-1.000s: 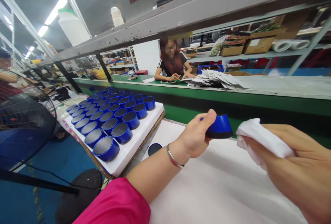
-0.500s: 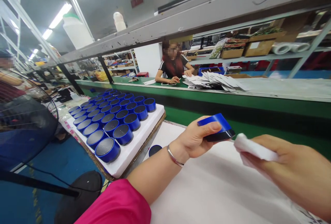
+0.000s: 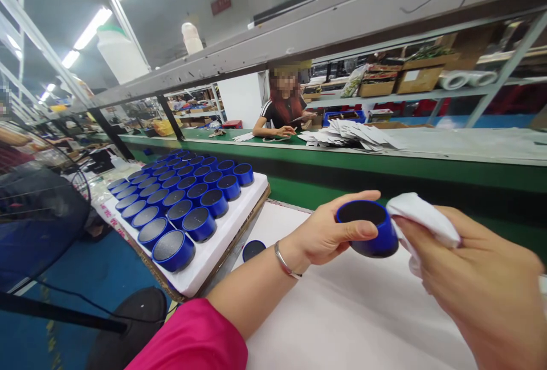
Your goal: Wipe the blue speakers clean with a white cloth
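Note:
My left hand grips a round blue speaker with a black mesh top, tilted so that the mesh faces up and towards me. A white cloth is bunched in my right hand and meets the speaker's right side. Below both hands lies a white work surface. One more speaker sits on it behind my left forearm, partly hidden. To the left, rows of like blue speakers stand mesh side up on a white foam tray.
A green bench runs across behind the work surface, with a pile of white papers on it. A co-worker sits beyond. Overhead crosses a grey beam. A fan's black base stands on the floor at left.
The speaker has turned in my left hand, so its mesh top now shows. My right hand has brought the cloth up against its side. The co-worker's hand has lifted.

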Action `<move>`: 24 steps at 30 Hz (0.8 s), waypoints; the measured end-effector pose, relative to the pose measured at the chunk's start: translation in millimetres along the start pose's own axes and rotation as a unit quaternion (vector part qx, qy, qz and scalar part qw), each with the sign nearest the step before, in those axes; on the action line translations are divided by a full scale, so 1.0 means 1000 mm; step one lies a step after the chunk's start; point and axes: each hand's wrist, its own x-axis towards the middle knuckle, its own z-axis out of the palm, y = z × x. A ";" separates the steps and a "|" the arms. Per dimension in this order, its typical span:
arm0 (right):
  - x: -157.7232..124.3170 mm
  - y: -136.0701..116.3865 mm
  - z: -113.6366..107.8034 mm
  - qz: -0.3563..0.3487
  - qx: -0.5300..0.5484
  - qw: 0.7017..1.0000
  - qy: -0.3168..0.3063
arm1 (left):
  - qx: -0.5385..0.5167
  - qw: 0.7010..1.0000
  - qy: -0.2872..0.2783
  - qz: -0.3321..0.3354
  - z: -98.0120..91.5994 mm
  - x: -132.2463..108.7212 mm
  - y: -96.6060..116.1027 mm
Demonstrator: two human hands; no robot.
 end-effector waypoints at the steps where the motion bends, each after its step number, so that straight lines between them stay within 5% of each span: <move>1: 0.002 -0.001 0.003 0.072 0.038 0.997 -0.007 | -0.004 1.000 0.011 0.005 -0.001 0.000 0.000; 6: 0.013 0.002 0.005 0.212 0.120 0.970 0.011 | -0.080 0.993 0.082 0.010 -0.007 0.011 -0.003; 9: 0.010 0.001 0.002 0.244 0.136 0.960 0.027 | -0.098 0.994 0.055 -0.018 -0.006 0.014 -0.003; 11: 0.002 -0.003 0.001 0.181 0.117 0.976 0.026 | -0.085 0.996 0.036 -0.014 -0.003 0.010 -0.004; 13: -0.006 -0.006 0.003 0.026 0.095 0.994 0.038 | -0.057 0.997 0.044 0.000 0.000 0.004 -0.004; 15: -0.009 -0.007 0.006 -0.106 0.075 0.990 0.056 | -0.029 0.997 0.068 0.015 0.000 0.000 -0.005; 16: -0.008 -0.006 0.008 -0.118 0.068 0.989 0.050 | -0.022 0.996 0.079 0.020 0.000 0.000 -0.005; 21: 0.008 0.007 0.010 0.062 0.052 0.995 -0.066 | -0.066 0.991 0.111 0.018 -0.006 0.009 -0.002; 24: 0.015 0.009 0.002 0.108 0.063 0.990 -0.061 | -0.119 0.989 0.081 -0.039 -0.003 0.013 0.004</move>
